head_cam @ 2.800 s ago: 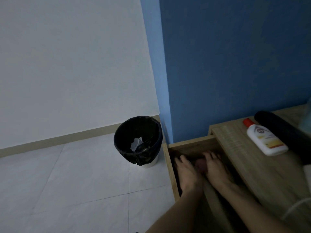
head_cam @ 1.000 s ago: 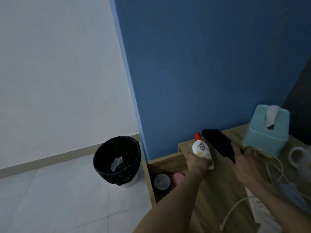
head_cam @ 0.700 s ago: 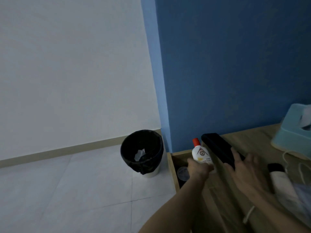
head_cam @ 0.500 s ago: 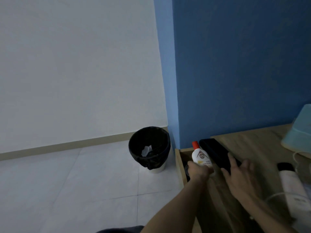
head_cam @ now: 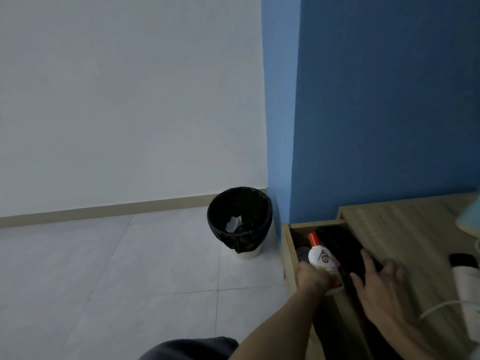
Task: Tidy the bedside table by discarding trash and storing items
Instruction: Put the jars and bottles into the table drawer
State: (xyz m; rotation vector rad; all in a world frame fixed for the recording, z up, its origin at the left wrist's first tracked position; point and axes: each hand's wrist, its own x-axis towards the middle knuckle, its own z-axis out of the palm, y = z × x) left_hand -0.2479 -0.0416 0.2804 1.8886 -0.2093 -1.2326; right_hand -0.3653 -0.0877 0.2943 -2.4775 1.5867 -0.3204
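Observation:
My left hand (head_cam: 313, 278) grips a white bottle with a red cap (head_cam: 320, 257) over the open wooden drawer (head_cam: 288, 245) of the bedside table (head_cam: 405, 227). My right hand (head_cam: 378, 289) holds a long black case (head_cam: 340, 245) by its near end, with the far end lying over the drawer. A round lidded jar (head_cam: 302, 253) shows dimly inside the drawer, left of the bottle.
A black-lined trash bin (head_cam: 240, 220) with white paper inside stands on the tiled floor left of the drawer. On the tabletop at right lie a white tube with a black cap (head_cam: 465, 274), a white cable (head_cam: 439, 306) and the corner of a teal tissue box (head_cam: 471, 222).
Both hands took the bottle and the black case off the tabletop and carried them left and down over the open drawer. The view swung left, so the tissue box is nearly out of frame.

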